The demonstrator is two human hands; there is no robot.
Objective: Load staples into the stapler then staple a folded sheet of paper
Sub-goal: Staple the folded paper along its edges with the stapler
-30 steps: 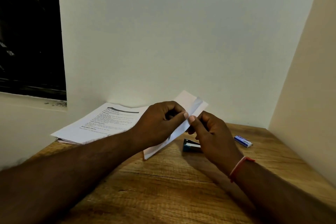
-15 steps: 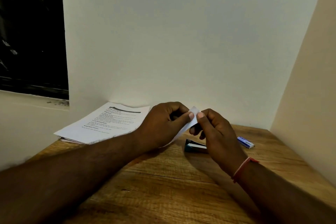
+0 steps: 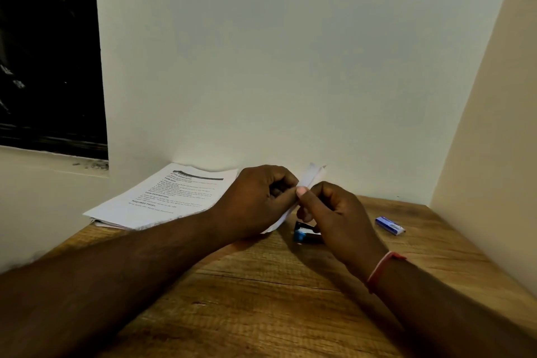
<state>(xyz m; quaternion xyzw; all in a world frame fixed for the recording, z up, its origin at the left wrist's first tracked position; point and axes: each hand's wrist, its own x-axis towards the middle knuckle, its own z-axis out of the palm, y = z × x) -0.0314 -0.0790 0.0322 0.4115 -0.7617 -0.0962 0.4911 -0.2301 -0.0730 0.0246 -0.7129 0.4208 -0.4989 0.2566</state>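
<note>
- White folded paper [image 3: 313, 179] pinched by left hand [image 3: 255, 200] and right hand [image 3: 337, 212] together, held above wooden table [image 3: 261, 299].
- Stapler?
- Blue-black stapler [image 3: 300, 234] on table, just under right hand, back half hidden. Loaded or not, can't tell. Staple box [image 3: 389, 225] further right. Paper's middle covered by fingers.
</note>
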